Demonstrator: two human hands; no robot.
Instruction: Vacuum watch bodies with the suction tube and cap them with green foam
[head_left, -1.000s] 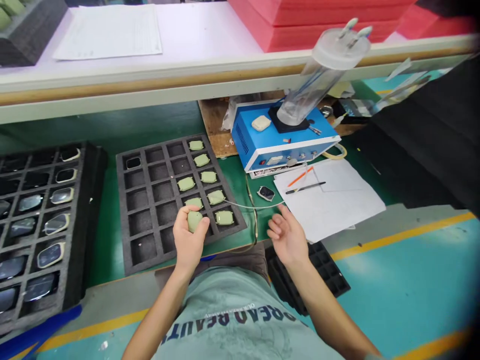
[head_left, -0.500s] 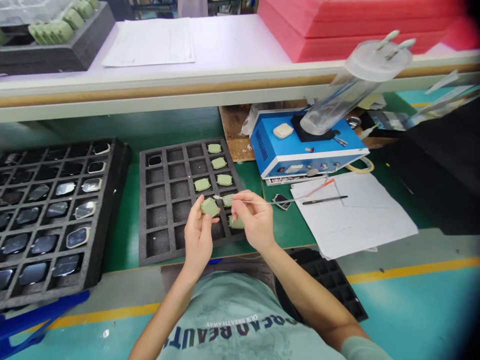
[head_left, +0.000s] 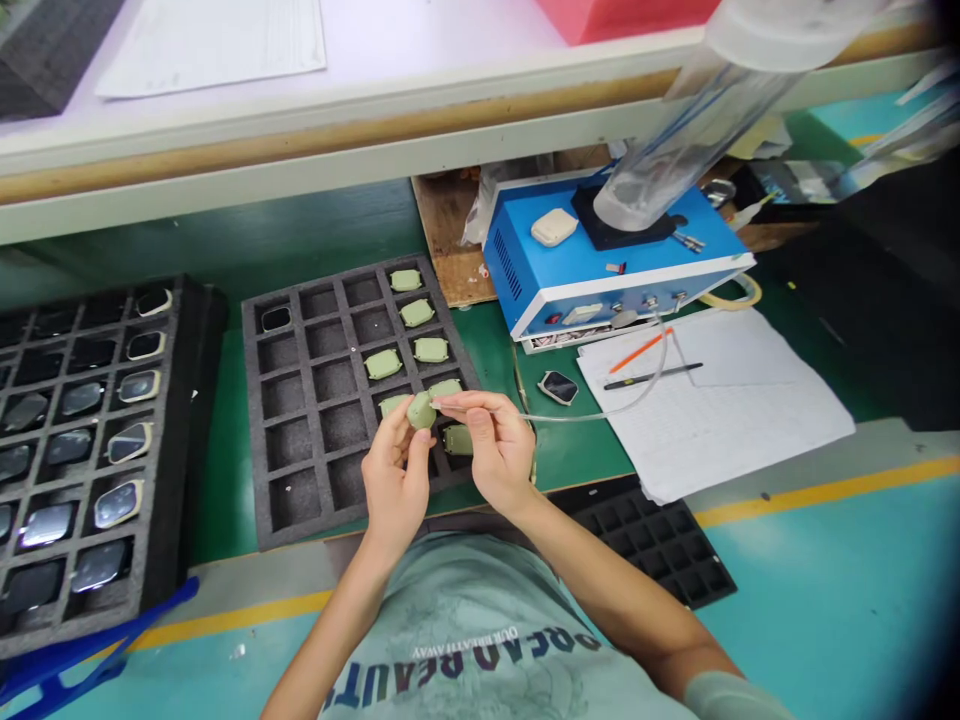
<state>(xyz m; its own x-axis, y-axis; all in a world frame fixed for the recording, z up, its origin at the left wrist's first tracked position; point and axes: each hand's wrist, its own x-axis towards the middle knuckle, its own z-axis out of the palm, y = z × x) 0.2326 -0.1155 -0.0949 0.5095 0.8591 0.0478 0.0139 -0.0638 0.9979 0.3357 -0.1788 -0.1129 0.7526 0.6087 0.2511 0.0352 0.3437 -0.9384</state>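
Between its thumb and fingers my left hand holds a small green watch case, tilted up. My right hand pinches the end of a thin clear tube, whose tip meets the right edge of that case. The tube runs to the front of a blue machine. Both hands are over the front right part of a grey foam tray, where several green cases sit in the right-hand compartments. One dark-screened watch lies in the tray's back left compartment.
At the left stands another foam tray of dark-screened watches. A loose watch lies right of my hands, near papers with a black pen. A white shelf crosses above. A clear cylinder stands on the machine.
The camera view has shifted, so the shelf and trays sit differently in it. The green case in my left hand has turned, and the tube tip now touches its edge.
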